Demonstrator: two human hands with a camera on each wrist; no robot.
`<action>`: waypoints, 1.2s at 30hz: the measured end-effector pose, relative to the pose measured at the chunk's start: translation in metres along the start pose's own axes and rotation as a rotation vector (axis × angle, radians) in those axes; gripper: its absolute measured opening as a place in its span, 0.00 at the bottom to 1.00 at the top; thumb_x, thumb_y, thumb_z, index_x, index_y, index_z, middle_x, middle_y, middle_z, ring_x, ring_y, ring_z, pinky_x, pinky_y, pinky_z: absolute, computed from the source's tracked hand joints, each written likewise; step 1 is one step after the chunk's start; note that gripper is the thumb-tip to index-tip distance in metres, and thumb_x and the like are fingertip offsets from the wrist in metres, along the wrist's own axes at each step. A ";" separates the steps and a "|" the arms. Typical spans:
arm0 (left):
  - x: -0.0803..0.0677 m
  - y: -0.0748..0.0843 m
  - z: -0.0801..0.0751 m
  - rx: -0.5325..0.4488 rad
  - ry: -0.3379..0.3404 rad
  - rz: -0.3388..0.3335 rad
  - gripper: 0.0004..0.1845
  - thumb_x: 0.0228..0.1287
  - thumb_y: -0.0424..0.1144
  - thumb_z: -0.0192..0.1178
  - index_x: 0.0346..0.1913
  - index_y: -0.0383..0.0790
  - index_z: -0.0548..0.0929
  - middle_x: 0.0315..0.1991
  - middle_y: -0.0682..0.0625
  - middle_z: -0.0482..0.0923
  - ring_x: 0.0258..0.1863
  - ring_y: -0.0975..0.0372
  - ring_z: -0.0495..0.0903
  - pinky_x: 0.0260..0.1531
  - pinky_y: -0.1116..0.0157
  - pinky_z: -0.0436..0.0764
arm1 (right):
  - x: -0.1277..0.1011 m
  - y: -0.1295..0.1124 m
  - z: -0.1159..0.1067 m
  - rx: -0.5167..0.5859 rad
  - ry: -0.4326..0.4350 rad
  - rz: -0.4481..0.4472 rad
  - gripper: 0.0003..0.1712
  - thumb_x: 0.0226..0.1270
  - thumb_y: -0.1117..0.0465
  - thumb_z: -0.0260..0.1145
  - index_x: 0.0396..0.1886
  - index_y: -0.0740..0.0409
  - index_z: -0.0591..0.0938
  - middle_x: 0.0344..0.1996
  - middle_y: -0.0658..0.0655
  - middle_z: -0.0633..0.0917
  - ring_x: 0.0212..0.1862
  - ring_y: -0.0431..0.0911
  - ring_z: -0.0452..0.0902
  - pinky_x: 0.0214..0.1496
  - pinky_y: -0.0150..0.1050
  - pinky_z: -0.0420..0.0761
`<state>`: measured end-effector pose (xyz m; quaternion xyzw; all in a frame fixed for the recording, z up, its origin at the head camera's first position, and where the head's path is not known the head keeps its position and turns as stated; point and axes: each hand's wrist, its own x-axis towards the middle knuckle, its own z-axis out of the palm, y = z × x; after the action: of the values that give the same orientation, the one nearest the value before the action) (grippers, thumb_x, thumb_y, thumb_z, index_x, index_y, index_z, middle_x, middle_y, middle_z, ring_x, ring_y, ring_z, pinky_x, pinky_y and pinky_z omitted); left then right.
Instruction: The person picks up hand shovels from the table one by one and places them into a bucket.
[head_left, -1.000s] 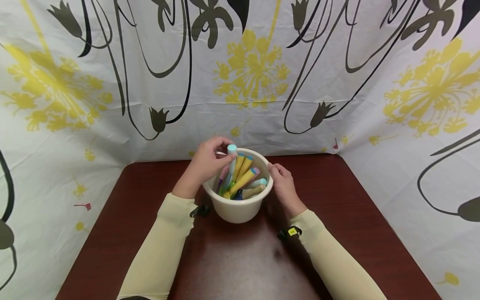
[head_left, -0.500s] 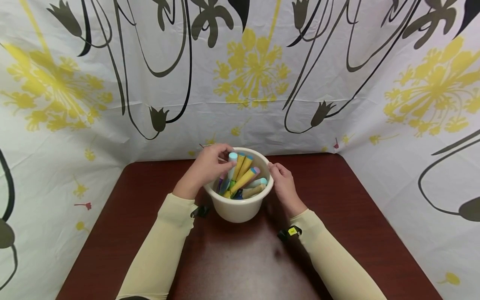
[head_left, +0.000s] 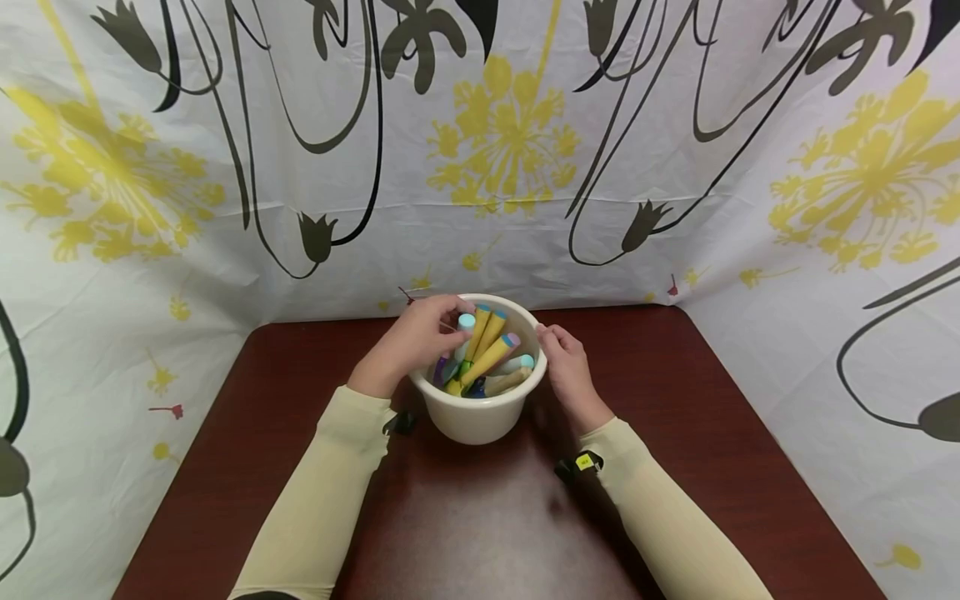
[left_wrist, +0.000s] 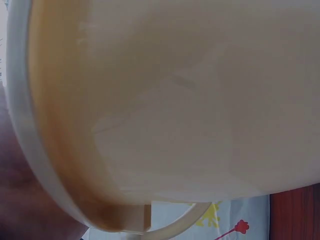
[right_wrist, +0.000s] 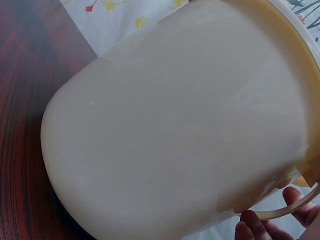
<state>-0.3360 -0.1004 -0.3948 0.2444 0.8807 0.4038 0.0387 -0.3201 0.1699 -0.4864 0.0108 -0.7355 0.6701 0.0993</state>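
A cream plastic bucket (head_left: 472,421) stands at the back middle of a dark red-brown table (head_left: 480,517). Several coloured markers (head_left: 487,358) lean inside it. My left hand (head_left: 448,323) reaches over the left rim and pinches a teal-capped marker (head_left: 467,322), which is upright among the others. My right hand (head_left: 551,346) grips the bucket's right rim, thumb on top. The left wrist view is filled by the bucket's wall (left_wrist: 190,100). In the right wrist view the bucket (right_wrist: 175,125) fills the frame, with my fingertips (right_wrist: 250,225) showing below its thin handle (right_wrist: 295,207).
A white curtain (head_left: 495,150) with yellow flowers and black stems closes in the table at the back and on both sides. The bucket stands close to the back curtain. Bare tabletop lies in front of it, between my cream sleeves (head_left: 322,492).
My left hand has lowered the teal-capped marker down into the bucket among the others. The right hand and the bucket have stayed put.
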 end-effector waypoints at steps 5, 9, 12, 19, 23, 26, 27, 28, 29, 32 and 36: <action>0.002 -0.002 0.002 0.052 -0.015 0.018 0.21 0.78 0.37 0.71 0.68 0.38 0.84 0.59 0.46 0.86 0.57 0.53 0.86 0.52 0.55 0.89 | 0.000 -0.001 0.001 0.018 0.011 -0.005 0.27 0.86 0.42 0.62 0.28 0.55 0.75 0.24 0.50 0.75 0.27 0.41 0.75 0.33 0.32 0.76; 0.005 -0.001 0.004 0.095 -0.030 0.031 0.18 0.77 0.38 0.72 0.65 0.40 0.86 0.58 0.48 0.86 0.57 0.55 0.86 0.57 0.54 0.86 | -0.001 -0.001 0.000 0.030 0.013 -0.009 0.29 0.86 0.40 0.62 0.28 0.56 0.75 0.23 0.49 0.74 0.27 0.41 0.74 0.32 0.32 0.75; 0.006 0.000 0.005 0.119 -0.044 0.032 0.17 0.77 0.38 0.72 0.64 0.41 0.86 0.57 0.49 0.86 0.56 0.56 0.86 0.58 0.55 0.86 | -0.001 0.000 -0.001 0.025 0.007 -0.009 0.29 0.86 0.40 0.62 0.28 0.57 0.74 0.23 0.49 0.73 0.27 0.42 0.73 0.32 0.32 0.74; 0.005 0.003 0.004 0.132 -0.064 0.022 0.17 0.77 0.37 0.72 0.64 0.41 0.86 0.62 0.48 0.86 0.57 0.55 0.86 0.57 0.54 0.86 | 0.000 0.001 -0.002 0.028 0.002 -0.010 0.28 0.86 0.41 0.62 0.28 0.56 0.74 0.23 0.49 0.73 0.26 0.41 0.73 0.32 0.32 0.74; 0.006 0.001 0.004 0.132 -0.065 0.033 0.17 0.78 0.38 0.71 0.64 0.40 0.86 0.62 0.47 0.85 0.58 0.54 0.86 0.58 0.54 0.86 | 0.001 0.000 -0.002 0.020 -0.007 -0.002 0.28 0.86 0.41 0.62 0.30 0.57 0.75 0.23 0.49 0.73 0.27 0.41 0.74 0.32 0.32 0.74; 0.005 0.000 0.003 0.110 -0.061 0.031 0.19 0.78 0.39 0.71 0.67 0.40 0.85 0.61 0.47 0.86 0.59 0.54 0.86 0.58 0.53 0.86 | 0.002 -0.001 -0.003 0.017 -0.022 0.020 0.27 0.87 0.42 0.62 0.33 0.59 0.78 0.24 0.49 0.74 0.28 0.42 0.74 0.33 0.33 0.75; 0.005 -0.001 0.003 0.100 -0.060 0.030 0.20 0.79 0.40 0.70 0.68 0.40 0.84 0.61 0.48 0.86 0.59 0.54 0.86 0.58 0.53 0.86 | 0.002 -0.002 -0.004 0.014 -0.028 0.029 0.27 0.87 0.42 0.62 0.34 0.60 0.79 0.24 0.49 0.75 0.28 0.42 0.74 0.34 0.33 0.75; 0.004 -0.001 0.002 0.088 -0.057 0.029 0.21 0.79 0.40 0.70 0.69 0.40 0.84 0.61 0.48 0.86 0.59 0.54 0.86 0.58 0.54 0.86 | 0.002 -0.002 -0.004 0.010 -0.031 0.038 0.26 0.87 0.43 0.62 0.35 0.60 0.79 0.24 0.49 0.75 0.29 0.42 0.75 0.34 0.33 0.75; 0.004 -0.002 0.002 0.078 -0.054 0.028 0.21 0.79 0.41 0.70 0.69 0.40 0.84 0.61 0.48 0.86 0.60 0.54 0.86 0.58 0.54 0.86 | 0.002 -0.003 -0.005 0.003 -0.034 0.046 0.26 0.87 0.43 0.62 0.36 0.61 0.80 0.25 0.48 0.76 0.29 0.42 0.75 0.34 0.33 0.76; 0.001 -0.002 0.001 0.050 -0.039 0.022 0.21 0.80 0.42 0.69 0.70 0.40 0.84 0.61 0.49 0.86 0.60 0.55 0.86 0.57 0.55 0.87 | 0.003 -0.005 -0.006 -0.035 -0.034 0.059 0.27 0.86 0.42 0.62 0.39 0.63 0.82 0.27 0.49 0.77 0.32 0.42 0.77 0.36 0.32 0.76; -0.002 -0.002 -0.002 0.022 0.001 0.007 0.20 0.81 0.43 0.68 0.69 0.43 0.85 0.61 0.51 0.86 0.61 0.56 0.86 0.60 0.53 0.86 | 0.003 -0.009 -0.007 -0.105 -0.032 0.058 0.28 0.86 0.39 0.62 0.44 0.62 0.83 0.35 0.54 0.82 0.39 0.44 0.79 0.41 0.32 0.78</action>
<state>-0.3353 -0.1038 -0.3950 0.2479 0.8843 0.3941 0.0342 -0.3203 0.1766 -0.4765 -0.0047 -0.7712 0.6329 0.0684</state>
